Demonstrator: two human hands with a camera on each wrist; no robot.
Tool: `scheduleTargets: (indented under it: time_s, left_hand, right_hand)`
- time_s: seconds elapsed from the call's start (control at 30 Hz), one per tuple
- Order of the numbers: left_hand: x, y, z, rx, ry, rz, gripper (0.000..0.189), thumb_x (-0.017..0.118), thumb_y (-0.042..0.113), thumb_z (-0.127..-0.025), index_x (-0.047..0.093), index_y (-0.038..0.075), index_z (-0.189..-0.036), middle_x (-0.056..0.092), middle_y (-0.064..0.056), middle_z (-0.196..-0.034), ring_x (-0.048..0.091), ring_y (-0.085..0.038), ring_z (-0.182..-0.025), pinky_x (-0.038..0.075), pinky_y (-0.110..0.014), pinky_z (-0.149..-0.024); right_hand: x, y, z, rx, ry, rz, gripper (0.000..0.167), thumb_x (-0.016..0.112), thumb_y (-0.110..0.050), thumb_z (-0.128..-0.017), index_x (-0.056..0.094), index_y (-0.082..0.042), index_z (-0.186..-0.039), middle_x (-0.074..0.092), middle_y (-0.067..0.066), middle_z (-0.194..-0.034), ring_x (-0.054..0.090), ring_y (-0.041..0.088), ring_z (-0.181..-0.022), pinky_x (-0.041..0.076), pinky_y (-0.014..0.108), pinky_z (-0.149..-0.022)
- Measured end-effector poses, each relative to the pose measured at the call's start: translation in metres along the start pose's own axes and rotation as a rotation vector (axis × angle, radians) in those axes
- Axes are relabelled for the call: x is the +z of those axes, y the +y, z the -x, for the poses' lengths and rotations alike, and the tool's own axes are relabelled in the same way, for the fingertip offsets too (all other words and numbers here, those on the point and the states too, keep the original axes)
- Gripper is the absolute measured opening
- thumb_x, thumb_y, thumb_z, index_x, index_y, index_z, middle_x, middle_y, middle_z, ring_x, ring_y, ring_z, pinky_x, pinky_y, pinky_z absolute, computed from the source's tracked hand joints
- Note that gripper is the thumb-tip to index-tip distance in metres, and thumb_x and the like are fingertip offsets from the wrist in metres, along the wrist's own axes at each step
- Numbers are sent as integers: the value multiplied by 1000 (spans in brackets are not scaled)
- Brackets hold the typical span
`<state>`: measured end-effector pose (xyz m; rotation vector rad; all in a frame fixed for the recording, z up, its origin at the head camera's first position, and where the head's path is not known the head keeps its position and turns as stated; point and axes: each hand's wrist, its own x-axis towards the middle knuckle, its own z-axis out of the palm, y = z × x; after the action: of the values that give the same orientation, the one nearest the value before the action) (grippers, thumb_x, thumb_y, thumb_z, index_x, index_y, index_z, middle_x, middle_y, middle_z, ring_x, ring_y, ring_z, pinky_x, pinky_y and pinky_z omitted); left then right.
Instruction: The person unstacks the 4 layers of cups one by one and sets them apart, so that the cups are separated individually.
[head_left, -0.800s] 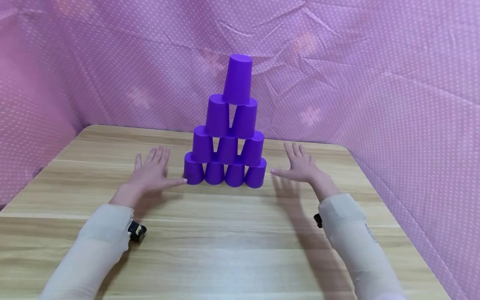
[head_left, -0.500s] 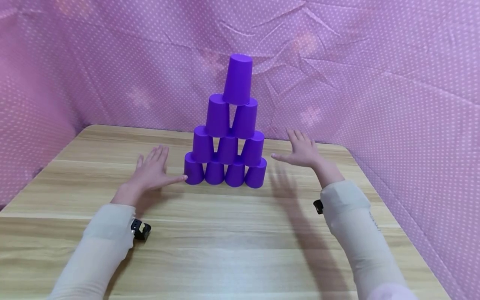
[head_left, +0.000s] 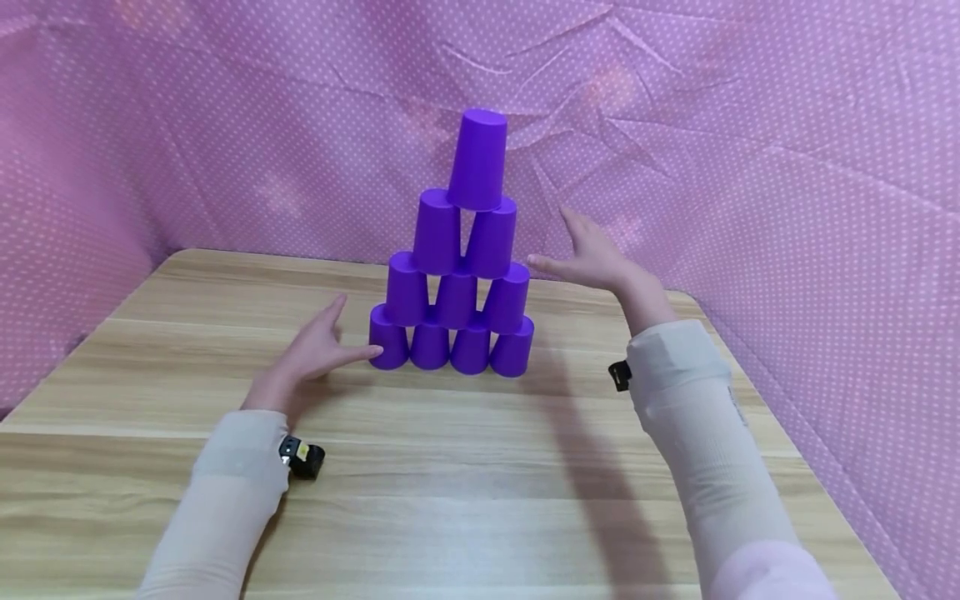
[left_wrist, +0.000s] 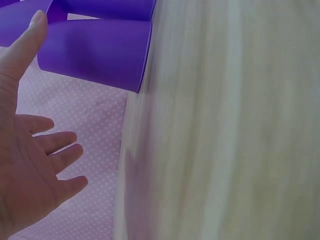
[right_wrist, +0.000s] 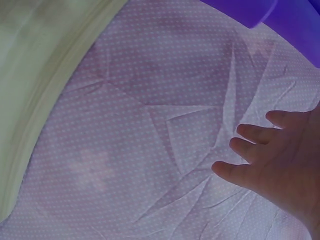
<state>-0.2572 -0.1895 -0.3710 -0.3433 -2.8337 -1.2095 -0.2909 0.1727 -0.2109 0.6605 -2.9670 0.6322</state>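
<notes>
Purple cups, all upside down, form a pyramid of several tiers, with a single top cup (head_left: 478,160) at its peak. My left hand (head_left: 315,346) is beside the lower left of the pyramid, its thumb overlapping the bottom left cup (head_left: 388,333) in the head view. In the left wrist view the left hand (left_wrist: 30,170) has its fingers spread, nothing held; whether the thumb touches a cup I cannot tell. Raised to the right of the pyramid, my right hand (head_left: 596,254) holds nothing. Its fingers look straight in the right wrist view, near the purple cups (right_wrist: 245,10) at the upper corner.
The pyramid stands on a light wood-grain table (head_left: 450,500). Pink dotted cloth (head_left: 262,125) hangs behind and at both sides of the table. A small black device (head_left: 303,458) sits at the left wrist, another black device (head_left: 619,375) at the right wrist.
My right hand has risen from near table level to about the height of the middle tiers. The left hand has turned and shifted slightly right. The cups stay in place.
</notes>
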Motion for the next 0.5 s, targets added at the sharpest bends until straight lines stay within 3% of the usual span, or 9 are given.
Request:
scheduleTargets:
  time_s: [0.2,0.5]
  left_hand:
    - [4,0,-1,-34,-11,111,111,70,51,-62,1,7,-138,10,-20,-140,27,-44,-116,24,-50,-96]
    - [11,-2,-3,-47,-1,286,106,73,40,-64,5,7,-138,14,-19,-139,21,-42,-120,23,-50,-96]
  right_hand:
    - [-7,-13,-7,34,8,-68,92,54,-53,-76,2,-10,-139,7,12,-142,9,25,-127,11,43,-102]
    - [-11,-37,-19,39,126,-217,93,58,-57,-70,7,-21,-139,16,2,-141,16,18,-126,18,42,-100]
